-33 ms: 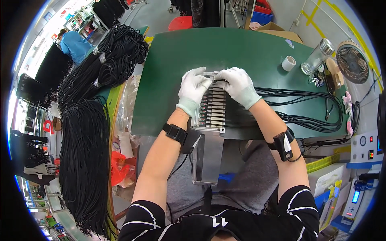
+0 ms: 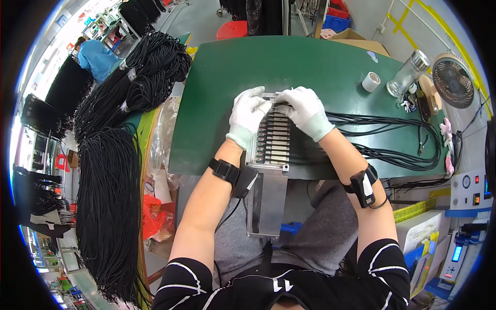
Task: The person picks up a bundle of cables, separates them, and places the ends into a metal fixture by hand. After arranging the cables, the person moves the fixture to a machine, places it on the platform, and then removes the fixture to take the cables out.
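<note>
Two gloved hands work at a metal tray on the green surface.
Left hand and right hand pinch black cables at the tray's far end.

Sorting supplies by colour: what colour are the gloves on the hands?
White, on both the left hand and right hand; clearest in the head view.

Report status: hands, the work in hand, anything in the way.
Left hand and right hand, both gloved, at the far end of the metal jig. Black cables run off right. Tape roll and jar stand clear.
</note>
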The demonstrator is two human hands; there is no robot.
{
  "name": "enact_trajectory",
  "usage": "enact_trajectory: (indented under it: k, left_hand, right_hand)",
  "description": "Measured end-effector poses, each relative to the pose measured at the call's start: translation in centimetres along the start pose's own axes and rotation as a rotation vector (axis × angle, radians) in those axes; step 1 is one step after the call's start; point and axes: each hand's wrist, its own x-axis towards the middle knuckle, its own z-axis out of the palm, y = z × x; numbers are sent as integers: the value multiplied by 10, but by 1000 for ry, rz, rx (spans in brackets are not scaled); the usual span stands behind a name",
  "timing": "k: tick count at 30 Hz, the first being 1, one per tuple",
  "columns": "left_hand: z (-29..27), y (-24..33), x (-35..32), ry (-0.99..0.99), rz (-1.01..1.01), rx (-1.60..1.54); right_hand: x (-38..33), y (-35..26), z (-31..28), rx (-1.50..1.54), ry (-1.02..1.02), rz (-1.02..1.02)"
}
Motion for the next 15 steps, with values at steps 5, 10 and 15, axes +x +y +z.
enact_trajectory:
  k: [5, 10, 15]
  left_hand:
    - [-5, 2, 2, -34, -42, -51]
    - [-2, 0, 2, -52, -33, -111]
    - [-6, -9, 3, -87, -87, -194]
  right_hand:
    - [1, -1, 3, -29, 7, -26]
    - [2, 3, -1, 7, -161, 80]
    - [3, -13, 2, -107, 24, -99]
